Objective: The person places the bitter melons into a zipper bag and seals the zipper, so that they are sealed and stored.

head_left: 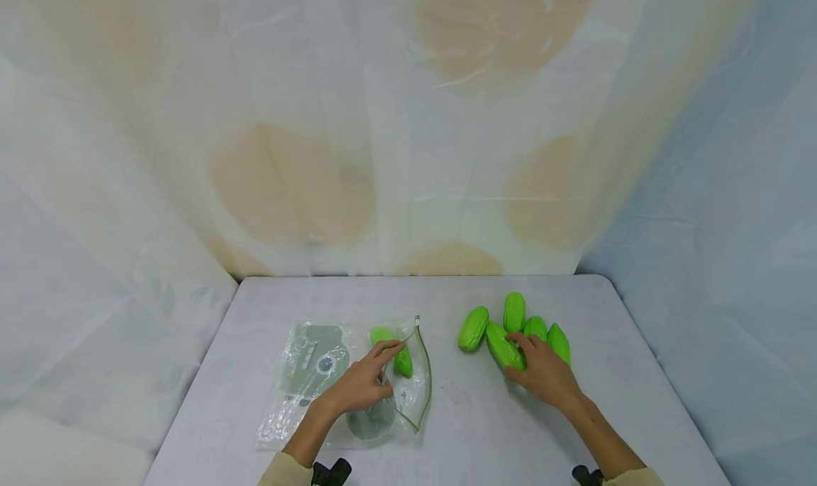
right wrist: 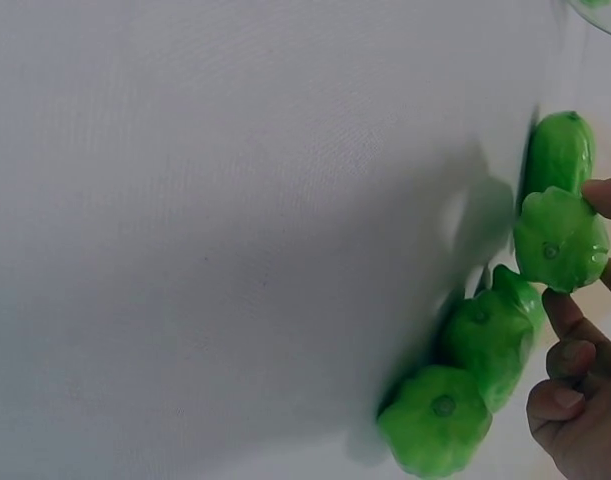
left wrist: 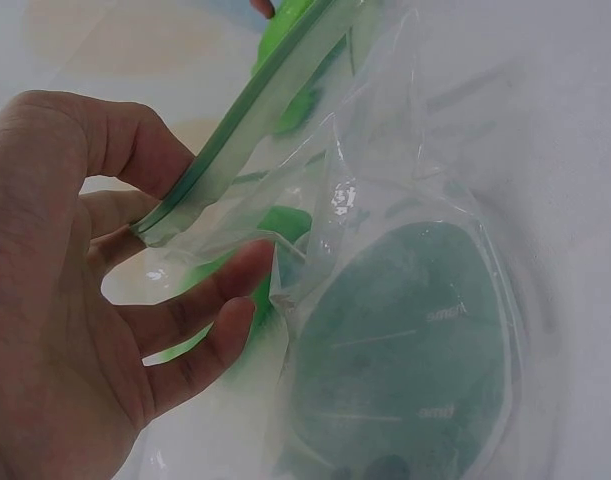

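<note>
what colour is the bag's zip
The zip is green, clearest in the left wrist view.

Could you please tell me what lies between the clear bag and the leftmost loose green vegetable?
In the head view, the stretch between the clear bag and that green vegetable shows only bare tabletop.

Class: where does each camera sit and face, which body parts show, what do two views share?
Head: on the head, facing forward and down at the table; left hand and right hand show.
Left wrist: worn there, facing the plastic bag; left hand shows.
Right wrist: worn there, facing a held vegetable; right hand shows.
Head and left wrist share the bag.
</note>
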The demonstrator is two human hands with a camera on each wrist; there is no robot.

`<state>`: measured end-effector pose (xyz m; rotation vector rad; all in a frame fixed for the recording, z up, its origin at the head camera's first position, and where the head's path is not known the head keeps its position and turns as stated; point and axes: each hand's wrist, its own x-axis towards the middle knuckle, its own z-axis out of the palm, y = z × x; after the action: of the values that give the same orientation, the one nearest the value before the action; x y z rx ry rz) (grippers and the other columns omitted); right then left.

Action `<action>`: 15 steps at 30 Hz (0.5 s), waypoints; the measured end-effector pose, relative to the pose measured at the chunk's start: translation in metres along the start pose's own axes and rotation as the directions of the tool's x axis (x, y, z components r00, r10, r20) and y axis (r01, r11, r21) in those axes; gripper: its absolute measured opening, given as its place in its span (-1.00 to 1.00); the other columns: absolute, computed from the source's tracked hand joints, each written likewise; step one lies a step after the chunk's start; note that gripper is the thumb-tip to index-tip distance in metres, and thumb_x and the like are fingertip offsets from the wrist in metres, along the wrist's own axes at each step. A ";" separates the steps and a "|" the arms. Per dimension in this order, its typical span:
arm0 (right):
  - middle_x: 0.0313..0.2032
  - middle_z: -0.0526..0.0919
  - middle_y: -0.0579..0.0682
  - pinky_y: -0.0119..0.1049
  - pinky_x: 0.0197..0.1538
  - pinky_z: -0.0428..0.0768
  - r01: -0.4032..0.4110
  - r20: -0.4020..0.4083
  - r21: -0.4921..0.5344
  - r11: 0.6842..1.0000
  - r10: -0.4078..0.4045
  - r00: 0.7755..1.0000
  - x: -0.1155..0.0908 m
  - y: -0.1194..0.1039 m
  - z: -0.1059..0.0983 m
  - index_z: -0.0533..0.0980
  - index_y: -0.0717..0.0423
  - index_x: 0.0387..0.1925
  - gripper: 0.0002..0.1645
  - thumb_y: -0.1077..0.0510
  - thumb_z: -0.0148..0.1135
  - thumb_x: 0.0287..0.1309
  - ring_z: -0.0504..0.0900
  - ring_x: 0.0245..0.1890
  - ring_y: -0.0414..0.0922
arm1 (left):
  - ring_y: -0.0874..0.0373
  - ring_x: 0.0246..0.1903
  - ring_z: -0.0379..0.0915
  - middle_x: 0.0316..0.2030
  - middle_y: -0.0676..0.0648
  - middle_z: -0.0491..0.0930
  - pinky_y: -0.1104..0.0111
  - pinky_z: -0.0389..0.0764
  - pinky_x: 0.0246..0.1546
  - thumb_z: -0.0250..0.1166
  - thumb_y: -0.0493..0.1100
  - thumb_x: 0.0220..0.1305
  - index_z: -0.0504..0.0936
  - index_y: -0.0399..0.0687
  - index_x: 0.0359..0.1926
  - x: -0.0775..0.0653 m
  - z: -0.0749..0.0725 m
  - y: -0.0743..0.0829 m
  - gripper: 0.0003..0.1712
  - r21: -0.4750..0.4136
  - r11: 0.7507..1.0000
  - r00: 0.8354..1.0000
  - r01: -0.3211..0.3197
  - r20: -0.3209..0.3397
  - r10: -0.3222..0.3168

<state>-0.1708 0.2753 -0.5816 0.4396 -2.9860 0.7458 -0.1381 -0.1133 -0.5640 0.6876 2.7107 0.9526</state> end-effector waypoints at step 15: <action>-0.02 0.55 0.14 -0.28 -0.38 0.40 -0.017 0.000 0.072 0.997 0.017 1.000 -0.001 -0.003 -0.005 0.43 0.01 0.31 -0.25 -0.02 0.46 0.10 0.42 -0.33 -0.15 | 0.37 -0.42 0.42 0.47 0.07 0.17 0.43 0.41 -0.56 0.19 -0.24 0.07 0.20 0.14 0.54 0.000 0.000 0.000 -0.06 -0.001 1.000 1.000 0.000 -0.009 0.000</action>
<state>-0.1690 0.2752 -0.5754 0.4171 -2.9743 0.8564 -0.1382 -0.1131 -0.5640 0.6851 2.7179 0.9588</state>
